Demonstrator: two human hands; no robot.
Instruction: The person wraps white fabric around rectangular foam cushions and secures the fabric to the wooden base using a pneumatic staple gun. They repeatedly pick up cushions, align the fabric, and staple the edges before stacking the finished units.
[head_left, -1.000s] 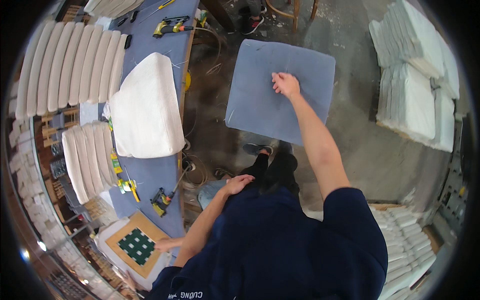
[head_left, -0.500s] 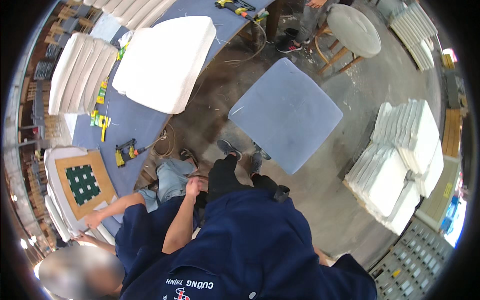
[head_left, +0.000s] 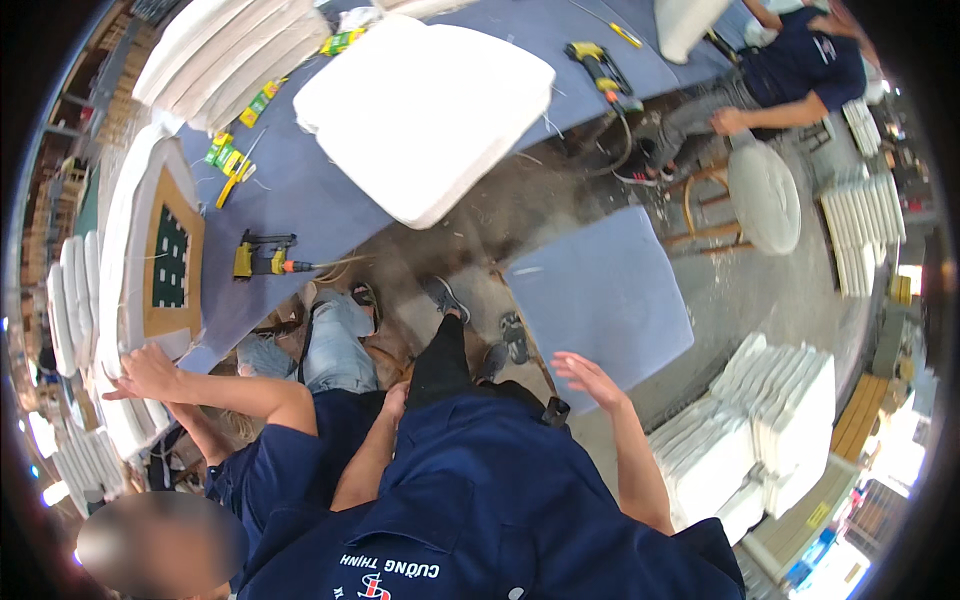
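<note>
My right hand (head_left: 588, 381) is raised in front of me with its fingers stretched out and nothing in it. It appears over the near edge of a low blue-grey padded square top (head_left: 610, 300); whether it touches cannot be made out. My left hand (head_left: 397, 401) hangs by my left thigh, its fingers largely hidden. Ahead on the blue-covered table (head_left: 330, 215) lies a thick white cushion (head_left: 420, 110). A yellow-and-black staple gun (head_left: 265, 261) with a hose rests near the table's edge.
At my left a co-worker grips a white seat pad with a wooden back and green webbing (head_left: 172, 262). Another person sits beyond a round padded stool (head_left: 765, 195). Stacked white cushions (head_left: 745, 425) stand at right. A second staple gun (head_left: 598, 72) and a yellow cutter (head_left: 230, 188) are on the table.
My right hand has come up into view beside the padded top. My left hand sits slightly lower. The view has shifted, and the co-worker's seat pad is now tilted more upright.
</note>
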